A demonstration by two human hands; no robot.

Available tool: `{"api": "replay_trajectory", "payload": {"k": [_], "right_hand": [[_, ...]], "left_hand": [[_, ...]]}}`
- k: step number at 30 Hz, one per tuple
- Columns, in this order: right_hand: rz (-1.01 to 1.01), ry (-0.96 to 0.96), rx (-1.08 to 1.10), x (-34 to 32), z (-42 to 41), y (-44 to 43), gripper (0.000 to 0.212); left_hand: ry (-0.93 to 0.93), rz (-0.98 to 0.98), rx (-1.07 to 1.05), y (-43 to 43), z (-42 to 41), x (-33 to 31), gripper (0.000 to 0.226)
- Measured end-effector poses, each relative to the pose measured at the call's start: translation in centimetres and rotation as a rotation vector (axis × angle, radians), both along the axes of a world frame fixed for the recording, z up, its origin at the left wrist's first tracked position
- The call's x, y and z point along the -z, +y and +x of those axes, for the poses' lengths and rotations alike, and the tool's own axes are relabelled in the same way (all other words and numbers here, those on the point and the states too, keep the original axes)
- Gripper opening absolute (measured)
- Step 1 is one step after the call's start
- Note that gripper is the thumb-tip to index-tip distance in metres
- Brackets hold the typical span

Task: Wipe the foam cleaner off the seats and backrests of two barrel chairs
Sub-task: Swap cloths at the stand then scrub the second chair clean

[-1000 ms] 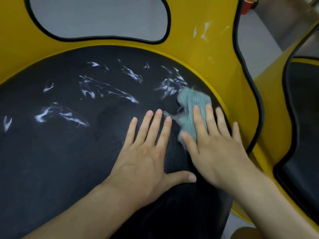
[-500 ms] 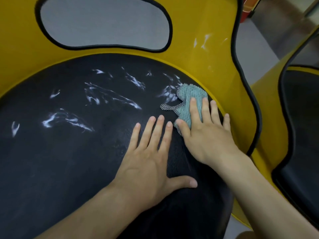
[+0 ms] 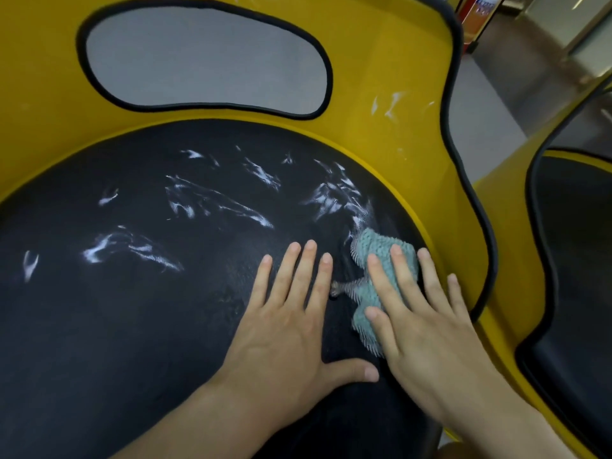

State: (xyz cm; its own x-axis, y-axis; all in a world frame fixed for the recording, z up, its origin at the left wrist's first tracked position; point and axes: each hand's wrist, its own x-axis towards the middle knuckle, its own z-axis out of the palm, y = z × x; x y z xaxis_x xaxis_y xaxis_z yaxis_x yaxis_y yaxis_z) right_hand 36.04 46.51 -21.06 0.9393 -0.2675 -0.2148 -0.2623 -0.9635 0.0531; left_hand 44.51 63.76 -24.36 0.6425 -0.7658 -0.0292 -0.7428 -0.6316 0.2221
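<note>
- A person's left hand (image 3: 288, 326) lies flat on the black seat (image 3: 132, 326) of a yellow barrel chair. The four fingers are straight and close together and the thumb is stretched out to the side.
- The right hand (image 3: 427, 342) presses a teal cloth (image 3: 371, 243) onto the seat. Its fingers are straight and slightly spread over the fabric, not curled round it.
- The cloth sits at the seat's right edge, just beside the yellow backrest (image 3: 381, 61). It is bunched under the index and middle fingers, and a frayed mesh corner pokes out toward the left hand.
- The two hands rest side by side, close but apart, with the left thumb tip near the heel of the right hand.
- White streaks of foam (image 3: 212, 203) cross the far half of the seat, from its left edge to a dense patch just above the cloth.
- The near part of the seat around the hands looks dark and free of streaks.
- A few thin white smears (image 3: 390, 104) mark the backrest above and to the right of the cloth.
- A black-rimmed opening (image 3: 205, 58) in the backrest shows grey floor beyond.
- A second chair (image 3: 576, 260), also yellow with a black seat, stands at the right edge of the view.
</note>
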Motion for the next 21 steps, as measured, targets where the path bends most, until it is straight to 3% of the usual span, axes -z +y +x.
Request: {"api": "replay_trajectory", "payload": {"k": [7, 13, 16, 21], "right_hand": [[0.104, 0.009, 0.237, 0.5, 10.7, -2.1, 0.063], [0.027, -0.027, 0.162, -0.1, 5.0, 0.8, 0.065], [-0.022, 0.042, 0.104, -1.0, 1.8, 2.2, 0.073], [0.029, 0.103, 0.151, -0.8, 6.1, 0.0, 0.076]], "left_hand": [[-0.012, 0.002, -0.013, -0.1, -0.1, 0.2, 0.126], [0.001, -0.015, -0.009, -0.1, 0.0, 0.2, 0.126], [0.02, -0.019, -0.007, 0.0, 0.0, 0.1, 0.127], [0.023, -0.032, -0.006, -0.2, 0.1, 0.2, 0.126]]}}
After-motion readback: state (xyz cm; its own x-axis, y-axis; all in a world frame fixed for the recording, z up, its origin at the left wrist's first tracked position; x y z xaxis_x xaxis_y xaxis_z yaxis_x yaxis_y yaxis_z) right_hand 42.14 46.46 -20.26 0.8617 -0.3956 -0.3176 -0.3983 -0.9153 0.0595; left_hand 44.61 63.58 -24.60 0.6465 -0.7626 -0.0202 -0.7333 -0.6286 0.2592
